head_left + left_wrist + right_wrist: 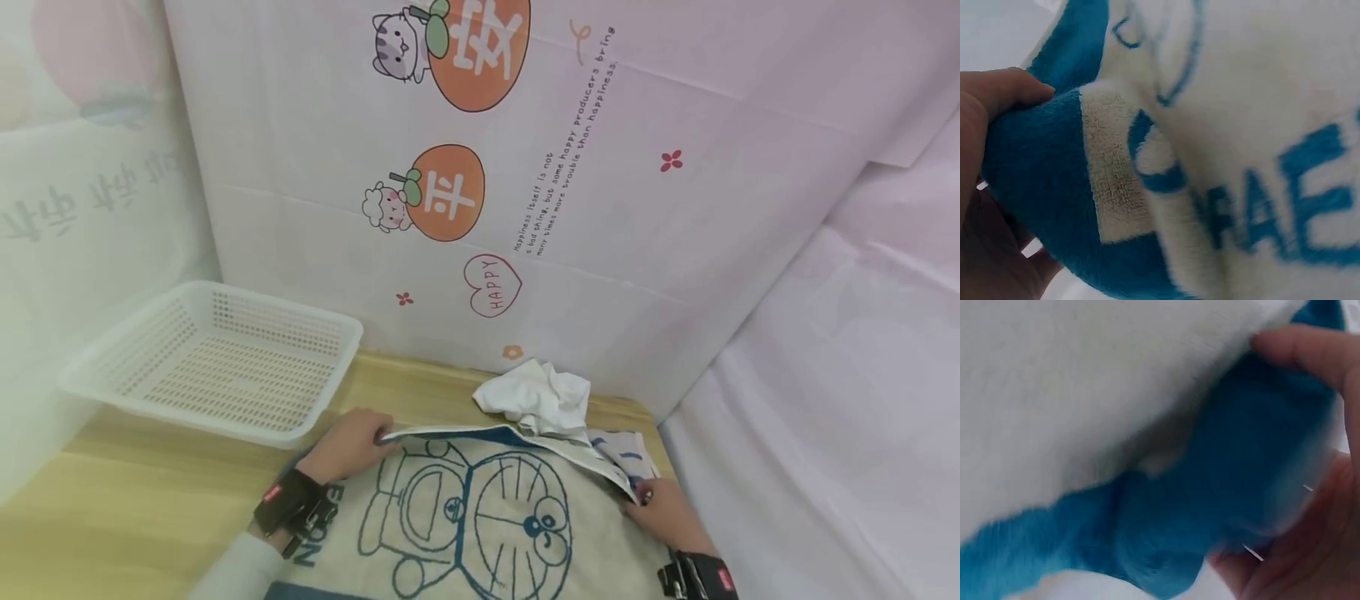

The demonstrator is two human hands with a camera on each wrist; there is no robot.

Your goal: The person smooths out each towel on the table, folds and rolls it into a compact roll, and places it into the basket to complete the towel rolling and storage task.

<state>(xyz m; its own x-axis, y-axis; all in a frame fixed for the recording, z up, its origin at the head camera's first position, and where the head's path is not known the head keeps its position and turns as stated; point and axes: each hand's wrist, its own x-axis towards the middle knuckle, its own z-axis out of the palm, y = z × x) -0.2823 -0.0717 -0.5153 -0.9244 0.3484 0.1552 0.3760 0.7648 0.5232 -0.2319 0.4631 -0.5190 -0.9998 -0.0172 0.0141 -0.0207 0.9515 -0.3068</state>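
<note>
Left hand and right hand each pinch a far corner of the cartoon towel on the counter; advise equal tension, aligned edges

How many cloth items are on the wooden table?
3: cream cartoon-print towel with blue border held by both hands, crumpled white cloth behind it, patterned white cloth partly hidden beneath the towel's far right corner.

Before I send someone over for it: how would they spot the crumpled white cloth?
On the wooden table, look at its far edge by the printed backdrop. The crumpled white cloth lies bunched just beyond the flat cartoon towel, plain and wrinkled, unlike that blue-printed towel.
</note>
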